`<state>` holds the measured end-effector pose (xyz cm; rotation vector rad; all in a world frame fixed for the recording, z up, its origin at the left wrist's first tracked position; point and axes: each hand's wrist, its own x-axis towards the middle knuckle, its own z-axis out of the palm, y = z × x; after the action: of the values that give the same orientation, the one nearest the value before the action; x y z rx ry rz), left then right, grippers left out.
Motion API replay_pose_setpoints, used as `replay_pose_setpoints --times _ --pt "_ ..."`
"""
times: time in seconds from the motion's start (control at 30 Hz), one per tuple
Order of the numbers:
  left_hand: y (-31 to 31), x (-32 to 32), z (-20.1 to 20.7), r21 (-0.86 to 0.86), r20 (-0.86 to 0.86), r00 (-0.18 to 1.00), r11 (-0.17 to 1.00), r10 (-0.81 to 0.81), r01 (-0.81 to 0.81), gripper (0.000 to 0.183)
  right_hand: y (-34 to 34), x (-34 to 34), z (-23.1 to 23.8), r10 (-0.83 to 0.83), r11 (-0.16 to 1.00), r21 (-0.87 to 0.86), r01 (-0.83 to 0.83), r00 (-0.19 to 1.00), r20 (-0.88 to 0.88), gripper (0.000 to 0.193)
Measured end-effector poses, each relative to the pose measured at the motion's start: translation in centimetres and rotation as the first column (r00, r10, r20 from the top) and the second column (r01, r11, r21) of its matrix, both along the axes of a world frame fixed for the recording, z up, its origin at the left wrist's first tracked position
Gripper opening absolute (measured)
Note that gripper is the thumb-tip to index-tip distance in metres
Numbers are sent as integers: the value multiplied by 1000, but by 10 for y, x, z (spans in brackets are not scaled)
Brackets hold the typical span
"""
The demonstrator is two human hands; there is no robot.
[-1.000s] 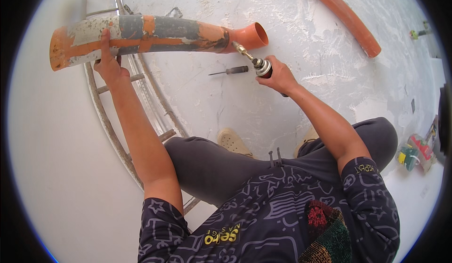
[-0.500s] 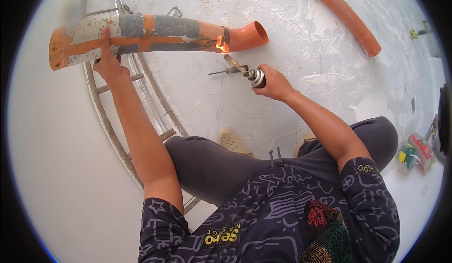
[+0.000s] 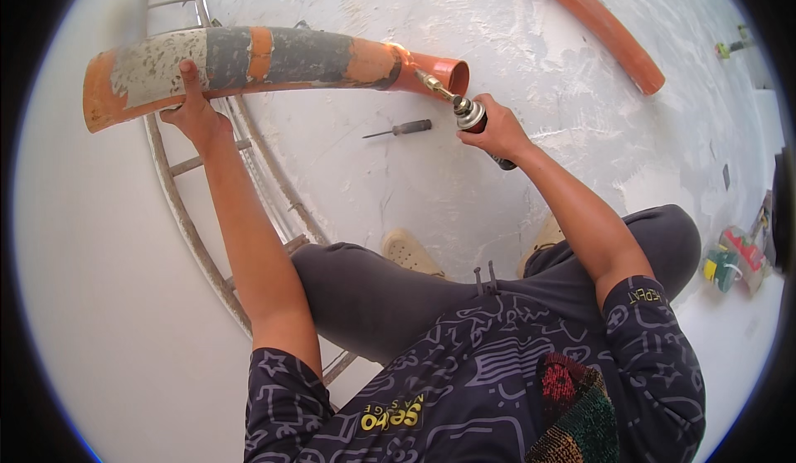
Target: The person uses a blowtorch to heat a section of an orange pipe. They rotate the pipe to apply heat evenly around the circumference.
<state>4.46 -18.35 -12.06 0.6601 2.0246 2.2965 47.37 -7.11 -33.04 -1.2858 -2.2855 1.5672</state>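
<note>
My left hand (image 3: 199, 119) is closed around the near side of a long orange plastic pipe (image 3: 228, 57), thumb lying up across it. White and dark grey patches cover much of the pipe's surface. Toward its right end a plain orange stretch (image 3: 435, 72) finishes in an open mouth. My right hand (image 3: 502, 131) grips a gas blowtorch (image 3: 469, 113), fingers wrapped round its canister. The torch nozzle points up and left, and its orange flame (image 3: 400, 51) plays on the pipe where the grey patch meets plain orange. A screwdriver (image 3: 406, 128) lies on the floor below the pipe.
A ladder (image 3: 178, 198) lies along the left, passing under the pipe. Another curved orange pipe (image 3: 597, 28) rests on the floor at the far right. Red and green items (image 3: 731, 262) sit near the right edge. My shoes (image 3: 412, 252) stand close in front.
My left hand has rolled the pipe, so different patches face me and its mouth has turned. My right hand has moved the torch right and slightly up, uncovering the screwdriver.
</note>
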Motion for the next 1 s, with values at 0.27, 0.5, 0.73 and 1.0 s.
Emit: replay_pose_setpoints --times 0.27,0.5,0.73,1.0 --pt "3 12 8 37 -95 930 932 -355 360 86 17 20 13 -34 996 -85 29 997 -64 71" --pt "10 0 0 116 23 805 801 -593 587 84 39 45 12 -94 995 -22 93 995 -33 73" --pt "35 11 -7 72 42 816 817 -576 573 87 60 72 2 -83 994 -73 80 996 -39 72" --pt "36 27 -9 183 38 761 753 -647 632 88 83 82 3 -102 993 -71 98 994 -47 72"
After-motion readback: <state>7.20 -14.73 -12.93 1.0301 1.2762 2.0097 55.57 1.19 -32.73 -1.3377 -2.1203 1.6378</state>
